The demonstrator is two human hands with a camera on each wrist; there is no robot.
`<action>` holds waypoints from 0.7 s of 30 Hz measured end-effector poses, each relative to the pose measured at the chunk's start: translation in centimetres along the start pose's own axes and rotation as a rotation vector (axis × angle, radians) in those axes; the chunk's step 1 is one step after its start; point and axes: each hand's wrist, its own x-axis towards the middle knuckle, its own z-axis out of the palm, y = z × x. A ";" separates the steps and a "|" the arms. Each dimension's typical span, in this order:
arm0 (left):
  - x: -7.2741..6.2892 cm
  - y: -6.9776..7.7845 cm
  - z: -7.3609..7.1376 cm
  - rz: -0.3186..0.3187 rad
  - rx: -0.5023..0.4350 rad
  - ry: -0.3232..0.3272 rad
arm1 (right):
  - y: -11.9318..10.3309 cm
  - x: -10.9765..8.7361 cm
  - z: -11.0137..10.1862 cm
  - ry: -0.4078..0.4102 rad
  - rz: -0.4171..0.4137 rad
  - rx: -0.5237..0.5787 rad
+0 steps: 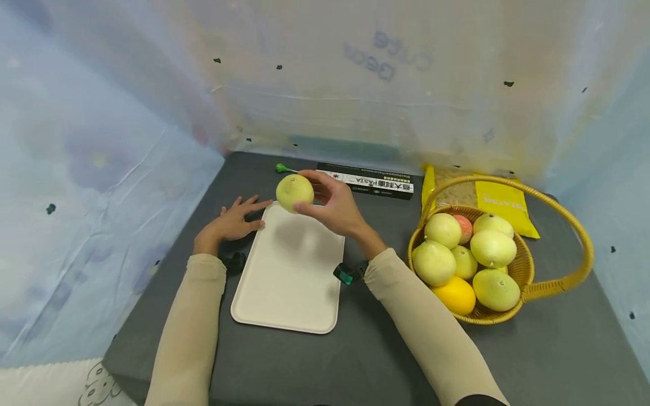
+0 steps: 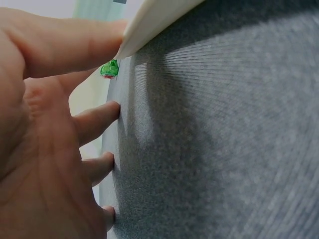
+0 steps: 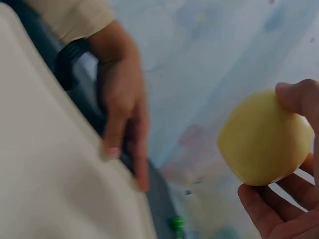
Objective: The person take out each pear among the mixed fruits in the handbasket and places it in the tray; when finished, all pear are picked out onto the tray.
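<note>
Above the far end of a white rectangular tray (image 1: 286, 276), my right hand (image 1: 332, 206) grips a round, pale yellow-green fruit (image 1: 293, 190). In the right wrist view the thumb lies on top of the fruit (image 3: 264, 139) and the fingers support it from below; the fruit is off the tray. My left hand (image 1: 233, 221) lies by the tray's far left corner with fingers spread. Its thumb touches the tray's rim (image 2: 149, 27) in the left wrist view, while other fingertips rest on the grey cloth (image 2: 224, 134).
A wicker basket (image 1: 525, 265) at the right holds several yellow-green fruits, an orange one (image 1: 457, 296) and a reddish one (image 1: 462, 228). Its tall handle (image 1: 584, 242) leans right. Behind lie a yellow pasta bag (image 1: 503, 203), a black pasta box (image 1: 368, 180) and a small green item (image 1: 282, 168).
</note>
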 end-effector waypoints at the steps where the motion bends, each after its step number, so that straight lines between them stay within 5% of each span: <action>1: 0.0 0.0 0.0 -0.002 -0.004 0.000 | 0.4 0.2 0.3 -0.006 0.009 -0.012; 14: -0.1 0.3 0.3 -0.015 -0.023 0.006 | 5.8 1.6 3.7 -0.055 0.173 -0.103; 21: -0.2 0.2 0.1 -0.016 -0.030 0.011 | 7.8 1.9 4.7 -0.107 0.196 -0.173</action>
